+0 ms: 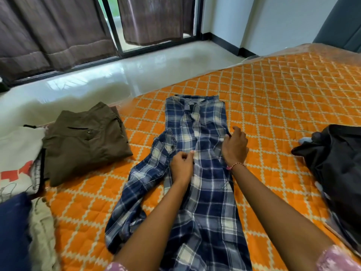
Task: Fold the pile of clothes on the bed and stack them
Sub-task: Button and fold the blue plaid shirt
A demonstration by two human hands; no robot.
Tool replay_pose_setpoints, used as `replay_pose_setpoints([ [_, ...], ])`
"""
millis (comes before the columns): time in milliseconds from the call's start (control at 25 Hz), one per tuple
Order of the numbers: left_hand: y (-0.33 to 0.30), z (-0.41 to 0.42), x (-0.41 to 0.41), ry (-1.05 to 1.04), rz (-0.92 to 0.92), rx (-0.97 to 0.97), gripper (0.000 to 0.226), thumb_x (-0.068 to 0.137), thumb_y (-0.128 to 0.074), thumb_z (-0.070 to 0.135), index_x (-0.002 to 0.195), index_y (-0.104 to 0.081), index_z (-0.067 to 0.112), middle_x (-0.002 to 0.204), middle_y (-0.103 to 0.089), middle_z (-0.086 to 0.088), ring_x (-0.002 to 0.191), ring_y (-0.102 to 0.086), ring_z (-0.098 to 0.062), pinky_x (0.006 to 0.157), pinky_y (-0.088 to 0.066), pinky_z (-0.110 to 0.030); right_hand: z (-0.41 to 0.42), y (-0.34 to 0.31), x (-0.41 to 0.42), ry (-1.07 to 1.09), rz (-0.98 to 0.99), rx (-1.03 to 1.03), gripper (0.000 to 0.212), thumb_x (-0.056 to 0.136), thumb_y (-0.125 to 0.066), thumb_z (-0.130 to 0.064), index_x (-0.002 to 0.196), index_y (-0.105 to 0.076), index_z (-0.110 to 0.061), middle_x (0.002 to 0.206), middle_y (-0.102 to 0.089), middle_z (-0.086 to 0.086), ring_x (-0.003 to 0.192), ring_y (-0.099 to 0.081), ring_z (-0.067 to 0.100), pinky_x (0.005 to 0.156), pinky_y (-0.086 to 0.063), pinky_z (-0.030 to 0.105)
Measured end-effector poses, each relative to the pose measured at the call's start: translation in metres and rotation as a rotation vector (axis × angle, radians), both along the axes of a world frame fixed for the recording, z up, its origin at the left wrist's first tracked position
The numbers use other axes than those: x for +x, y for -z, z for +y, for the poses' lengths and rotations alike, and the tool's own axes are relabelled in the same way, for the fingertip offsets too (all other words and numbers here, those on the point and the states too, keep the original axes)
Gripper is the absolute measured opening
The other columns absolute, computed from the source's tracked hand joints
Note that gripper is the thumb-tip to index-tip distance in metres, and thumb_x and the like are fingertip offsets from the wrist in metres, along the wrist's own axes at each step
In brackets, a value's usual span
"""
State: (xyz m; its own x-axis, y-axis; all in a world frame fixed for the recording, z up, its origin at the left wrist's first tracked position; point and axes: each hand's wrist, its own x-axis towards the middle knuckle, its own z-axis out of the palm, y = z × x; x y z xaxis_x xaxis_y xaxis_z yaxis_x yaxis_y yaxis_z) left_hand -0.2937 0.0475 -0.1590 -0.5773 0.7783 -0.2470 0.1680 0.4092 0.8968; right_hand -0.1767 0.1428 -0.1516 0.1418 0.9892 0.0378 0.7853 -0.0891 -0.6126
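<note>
Bare orange bed (283,98) open right of and beyond plaid shirt (203,173). Left flank blocked by folded brown trousers (84,141); far right edge by black clothes heap (336,169).

Bare forearms; short sleeves (336,259) — pink-purple, patterned with white; a pink beaded bracelet (235,165) on the right wrist.

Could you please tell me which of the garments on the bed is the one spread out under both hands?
The blue plaid shirt, lying mid-bed; the olive garment sits folded at left, the black clothes heaped at right.
</note>
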Motion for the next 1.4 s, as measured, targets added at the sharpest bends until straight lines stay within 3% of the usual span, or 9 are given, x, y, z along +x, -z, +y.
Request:
replay_pose_setpoints([
  [240,-0.006,-0.087,-0.011,0.302,0.629,-0.122,0.035,0.093,-0.049,0.049,0.104,-0.056,0.017,0.091,-0.065,-0.001,0.081,-0.060,-0.019,0.065,-0.047,-0.032,-0.084,0.025,0.003,-0.420,-0.380,-0.189,0.068,0.096,-0.021,-0.059,0.152,0.001,-0.027,0.160,0.002,0.005,0.148,0.003,0.023,0.116,-0.004,0.050],
  [440,-0.008,-0.136,-0.010,0.466,1.082,-0.178,0.049,0.093,-0.040,0.050,0.123,-0.056,0.014,0.120,-0.062,-0.011,0.105,-0.061,-0.026,0.081,-0.048,-0.038,-0.137,0.005,0.042,-0.246,-0.016,-0.186,0.072,0.095,-0.030,-0.055,0.153,-0.001,-0.021,0.160,-0.006,0.011,0.146,-0.009,0.029,0.117,-0.019,0.048],
  [640,0.003,-0.173,0.005,0.783,0.998,-0.267,0.061,0.098,-0.011,0.053,0.150,-0.023,0.024,0.159,-0.012,-0.006,0.146,-0.016,-0.025,0.114,-0.007,-0.051,-0.263,0.023,0.062,-0.516,-0.421,-0.169,0.076,0.089,-0.003,-0.073,0.150,-0.019,-0.032,0.158,-0.016,0.008,0.145,-0.016,0.029,0.105,-0.030,0.058],
  [720,0.005,-0.188,-0.004,0.558,1.056,-0.042,0.052,0.098,-0.028,0.044,0.142,-0.041,0.018,0.152,-0.033,-0.013,0.139,-0.034,-0.029,0.109,-0.012,-0.045,-0.259,0.021,0.064,-0.497,-0.457,-0.141,0.090,0.077,0.015,-0.078,0.151,-0.010,-0.033,0.159,-0.002,0.003,0.147,-0.007,0.028,0.110,-0.019,0.059],
  [800,-0.005,-0.210,-0.007,0.103,0.956,0.070,0.046,0.096,-0.038,0.035,0.136,-0.047,0.015,0.144,-0.041,-0.017,0.132,-0.040,-0.033,0.104,-0.022,-0.046,-0.255,0.003,0.054,-0.524,-0.321,-0.146,0.088,0.081,0.006,-0.073,0.151,-0.018,-0.025,0.160,-0.010,0.002,0.147,-0.009,0.024,0.115,-0.010,0.051],
  [1000,-0.027,-0.204,-0.057,-0.587,-0.173,-0.262,0.060,0.087,-0.060,0.043,0.131,-0.046,0.005,0.138,-0.044,-0.018,0.120,-0.046,-0.037,0.098,-0.043,-0.049,-0.278,-0.026,-0.003,-0.943,-0.388,-0.044,0.069,0.086,-0.046,-0.060,0.139,-0.041,-0.015,0.132,-0.049,0.005,0.123,-0.043,0.025,0.105,-0.030,0.038],
  [1160,-0.031,-0.180,-0.074,-0.324,0.066,-0.414,0.033,0.082,-0.070,0.037,0.096,-0.060,0.009,0.110,-0.056,-0.016,0.103,-0.053,-0.035,0.085,-0.045,-0.041,-0.291,-0.025,-0.026,-0.994,-0.525,-0.089,0.043,0.091,-0.047,-0.025,0.133,-0.046,-0.014,0.123,-0.054,0.009,0.114,-0.050,0.030,0.095,-0.034,0.041],
  [1240,-0.042,-0.170,-0.078,-0.391,-0.066,-0.205,0.030,0.085,-0.066,0.025,0.064,-0.049,0.013,0.069,-0.050,-0.007,0.068,-0.049,-0.027,0.063,-0.040,-0.033,-0.280,-0.035,-0.022,-1.056,-0.333,-0.247,0.035,0.090,-0.047,-0.017,0.123,-0.057,-0.015,0.115,-0.063,0.010,0.104,-0.059,0.029,0.088,-0.043,0.037],
  [1400,-0.096,-0.135,-0.103,-0.674,-0.476,0.208,0.026,0.086,-0.061,0.014,0.062,-0.052,0.012,0.064,-0.049,-0.002,0.064,-0.046,-0.022,0.057,-0.036,-0.031,-0.236,-0.060,0.015,-0.897,0.447,-0.966,0.042,0.088,-0.043,0.004,0.117,-0.062,-0.020,0.073,-0.060,0.001,0.060,-0.052,0.010,0.055,-0.044,0.018],
])
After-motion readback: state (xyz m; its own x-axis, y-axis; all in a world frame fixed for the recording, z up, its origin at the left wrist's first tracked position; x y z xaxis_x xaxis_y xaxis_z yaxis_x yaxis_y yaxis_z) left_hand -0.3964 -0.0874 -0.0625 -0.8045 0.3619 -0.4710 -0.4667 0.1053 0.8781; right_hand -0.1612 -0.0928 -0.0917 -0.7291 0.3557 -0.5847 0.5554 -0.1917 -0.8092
